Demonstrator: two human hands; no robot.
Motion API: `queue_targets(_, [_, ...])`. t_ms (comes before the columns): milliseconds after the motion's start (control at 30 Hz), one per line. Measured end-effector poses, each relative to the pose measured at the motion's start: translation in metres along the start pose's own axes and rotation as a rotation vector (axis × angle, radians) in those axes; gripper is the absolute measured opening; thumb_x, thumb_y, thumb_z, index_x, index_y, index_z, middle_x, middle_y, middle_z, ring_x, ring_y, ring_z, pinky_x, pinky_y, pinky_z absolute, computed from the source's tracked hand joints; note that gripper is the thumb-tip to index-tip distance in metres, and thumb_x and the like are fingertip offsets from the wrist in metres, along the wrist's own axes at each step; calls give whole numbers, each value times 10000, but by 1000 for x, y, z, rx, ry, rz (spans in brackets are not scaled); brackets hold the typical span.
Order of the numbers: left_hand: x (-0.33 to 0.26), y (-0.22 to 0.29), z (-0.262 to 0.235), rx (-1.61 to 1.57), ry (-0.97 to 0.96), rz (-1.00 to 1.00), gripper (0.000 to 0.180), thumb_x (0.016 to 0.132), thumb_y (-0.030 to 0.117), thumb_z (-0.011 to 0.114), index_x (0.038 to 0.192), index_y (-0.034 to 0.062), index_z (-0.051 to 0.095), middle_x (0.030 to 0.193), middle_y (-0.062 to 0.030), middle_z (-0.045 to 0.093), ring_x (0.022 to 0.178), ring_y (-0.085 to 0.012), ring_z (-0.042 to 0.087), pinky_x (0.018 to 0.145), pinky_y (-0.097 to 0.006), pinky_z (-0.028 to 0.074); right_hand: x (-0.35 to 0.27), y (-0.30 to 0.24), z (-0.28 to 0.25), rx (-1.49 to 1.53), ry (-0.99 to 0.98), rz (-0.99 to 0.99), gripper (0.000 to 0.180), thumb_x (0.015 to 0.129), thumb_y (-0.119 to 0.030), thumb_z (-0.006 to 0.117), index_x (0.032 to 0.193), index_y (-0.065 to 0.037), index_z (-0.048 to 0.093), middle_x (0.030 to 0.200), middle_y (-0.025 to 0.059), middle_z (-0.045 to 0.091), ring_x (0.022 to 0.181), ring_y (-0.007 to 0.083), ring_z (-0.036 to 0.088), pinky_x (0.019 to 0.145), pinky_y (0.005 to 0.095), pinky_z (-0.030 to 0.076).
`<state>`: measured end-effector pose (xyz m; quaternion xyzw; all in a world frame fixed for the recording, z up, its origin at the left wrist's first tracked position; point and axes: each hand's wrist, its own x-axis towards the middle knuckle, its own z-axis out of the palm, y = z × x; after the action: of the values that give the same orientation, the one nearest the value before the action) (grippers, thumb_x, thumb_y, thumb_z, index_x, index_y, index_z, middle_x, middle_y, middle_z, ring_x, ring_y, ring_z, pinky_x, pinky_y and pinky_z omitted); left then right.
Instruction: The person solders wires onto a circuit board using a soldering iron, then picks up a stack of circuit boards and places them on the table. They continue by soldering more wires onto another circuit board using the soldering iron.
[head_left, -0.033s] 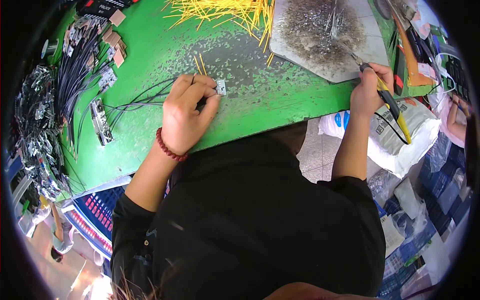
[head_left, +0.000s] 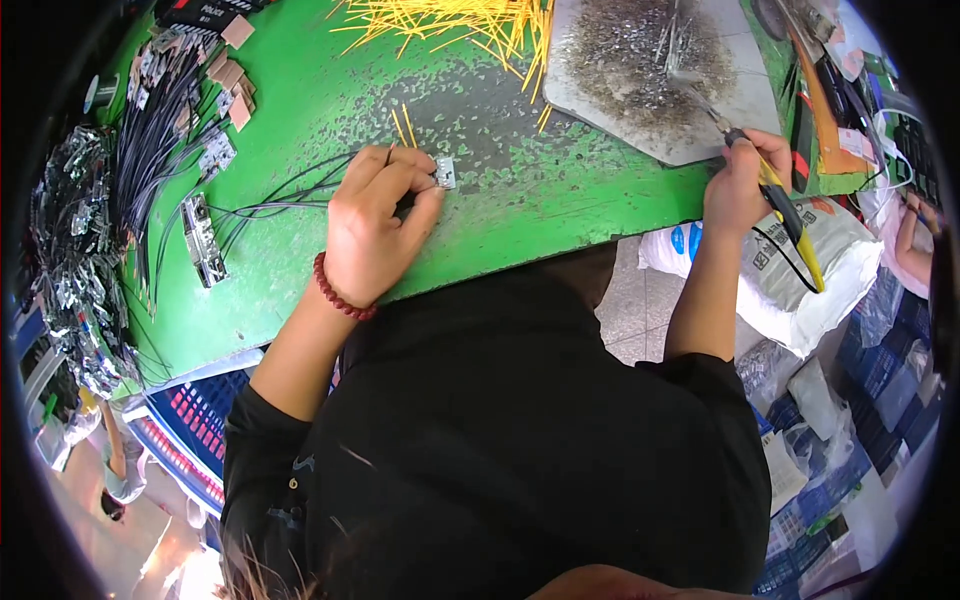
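Observation:
My left hand [head_left: 385,220], with a red bead bracelet at its wrist, rests on the green table with fingers pinched. At its fingertips is a small silvery circuit board [head_left: 446,172]. Two short yellow wires [head_left: 403,125] stick out just beyond those fingers. Black wires [head_left: 285,195] run leftward from under the hand. My right hand [head_left: 738,190] is closed around a yellow-and-black soldering iron [head_left: 770,187]. Its metal tip points up and left over the grey board [head_left: 640,140], which is covered with dark residue and bright solder bits. What lies under the left fingers is hidden.
A pile of yellow wires [head_left: 450,25] lies at the back. Bundles of black-wired boards [head_left: 75,230] crowd the left edge, near a loose metal-framed part [head_left: 203,240]. A white sack [head_left: 815,270] stands beyond the table's right front edge. A blue basket [head_left: 200,420] is below left.

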<state>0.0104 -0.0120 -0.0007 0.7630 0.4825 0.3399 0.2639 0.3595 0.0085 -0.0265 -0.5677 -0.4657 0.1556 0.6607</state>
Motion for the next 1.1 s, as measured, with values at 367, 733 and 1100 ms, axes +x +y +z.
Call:
queue_targets(367, [1, -6, 2, -34, 39, 45, 92, 714, -28, 666, 725, 9, 583, 845, -87, 663, 779, -271, 600, 694, -359, 513, -68, -52, 44, 322, -353, 113, 152, 756, -84, 606, 852, 11, 538, 723, 39, 507, 633, 84, 420, 574, 234, 326])
queue_targets(733, [-1, -10, 3, -30, 67, 71, 80, 712, -33, 644, 778, -8, 605, 816, -111, 632, 775, -293, 601, 683, -368, 521, -105, -67, 71, 290, -579, 191, 164, 745, -67, 680, 849, -19, 562, 746, 19, 529, 633, 69, 441, 560, 233, 345])
queue_targets(1100, [-2, -11, 5, -28, 64, 64, 119, 718, -21, 644, 832, -3, 617, 823, -121, 614, 785, -302, 595, 691, -377, 519, -104, -69, 75, 256, -674, 167, 167, 740, -25, 680, 862, -10, 567, 739, 27, 544, 602, 52, 454, 524, 210, 358])
